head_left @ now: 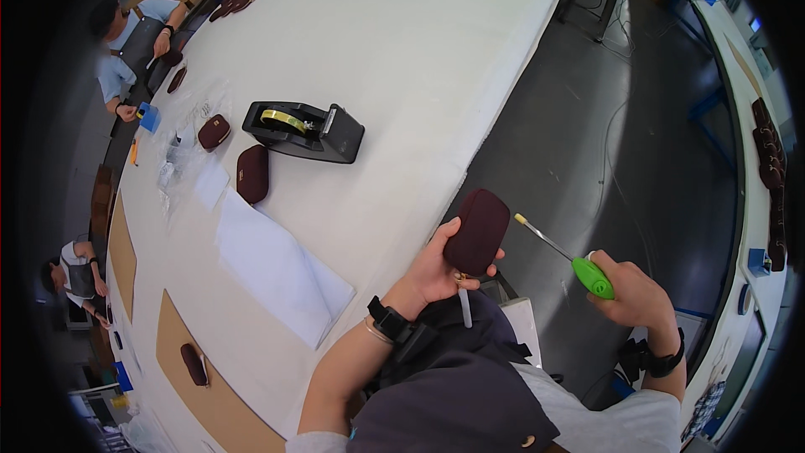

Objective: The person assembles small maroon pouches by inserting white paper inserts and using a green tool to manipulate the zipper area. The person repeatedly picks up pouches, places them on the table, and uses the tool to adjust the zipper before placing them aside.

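one maroon case sits in left hand, green-handled tool in right hand

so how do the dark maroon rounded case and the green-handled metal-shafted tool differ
The dark maroon rounded case is broad; the green-handled metal-shafted tool is slender. The case is dark, the tool partly bright green. The left hand holds the case, the right hand the tool. Both are hand-held.
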`<action>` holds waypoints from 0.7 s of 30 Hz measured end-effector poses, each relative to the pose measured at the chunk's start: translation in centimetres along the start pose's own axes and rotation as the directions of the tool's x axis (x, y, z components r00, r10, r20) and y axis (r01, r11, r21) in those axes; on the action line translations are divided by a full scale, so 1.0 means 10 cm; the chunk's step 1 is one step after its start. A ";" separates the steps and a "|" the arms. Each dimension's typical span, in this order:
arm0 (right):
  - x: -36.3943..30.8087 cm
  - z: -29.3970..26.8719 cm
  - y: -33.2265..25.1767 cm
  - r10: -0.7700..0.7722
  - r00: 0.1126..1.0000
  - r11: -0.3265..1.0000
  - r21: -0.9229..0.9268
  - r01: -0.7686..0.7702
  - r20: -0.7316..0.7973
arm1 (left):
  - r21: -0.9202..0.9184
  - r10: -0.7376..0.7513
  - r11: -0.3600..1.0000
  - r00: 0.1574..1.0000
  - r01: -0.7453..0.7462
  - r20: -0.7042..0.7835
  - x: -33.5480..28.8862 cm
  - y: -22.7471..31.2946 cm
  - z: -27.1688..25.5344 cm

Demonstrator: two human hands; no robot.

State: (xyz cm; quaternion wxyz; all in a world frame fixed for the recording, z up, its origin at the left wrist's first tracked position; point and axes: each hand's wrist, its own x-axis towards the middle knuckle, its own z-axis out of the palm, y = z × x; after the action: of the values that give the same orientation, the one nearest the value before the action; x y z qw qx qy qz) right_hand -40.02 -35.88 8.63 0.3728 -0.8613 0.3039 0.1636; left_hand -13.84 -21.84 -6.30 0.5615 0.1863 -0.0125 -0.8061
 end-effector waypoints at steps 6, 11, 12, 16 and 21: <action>0.15 -0.07 -0.13 -0.119 0.993 0.993 -0.011 0.118 -0.021 | 0.144 0.020 0.990 0.996 -0.006 -0.093 -0.14 0.02 0.03; 1.11 -0.18 -0.39 -0.231 0.924 0.972 -0.028 0.233 -0.304 | 0.111 0.223 0.967 0.971 -0.231 0.082 -0.98 0.15 0.26; 1.38 -0.23 -0.55 -0.317 0.899 0.948 -0.081 0.307 -0.301 | 0.070 0.295 0.950 0.947 -0.305 0.130 -1.26 0.17 0.28; 2.70 -0.45 -1.08 -0.436 0.855 0.880 -0.331 0.339 -0.282 | 0.162 0.538 0.829 0.842 -0.536 0.035 -2.29 0.23 0.25; 4.21 -0.49 -1.47 -0.526 0.737 0.837 -0.414 0.359 -0.425 | 0.862 0.800 0.507 0.374 -0.004 -0.469 -2.93 0.19 0.23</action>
State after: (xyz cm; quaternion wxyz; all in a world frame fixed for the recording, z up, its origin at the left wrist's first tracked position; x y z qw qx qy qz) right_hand 1.81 -48.52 -1.55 0.1669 -0.9666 0.1480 -0.1264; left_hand -4.04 3.65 4.65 0.5589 0.7521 -0.1198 -0.3280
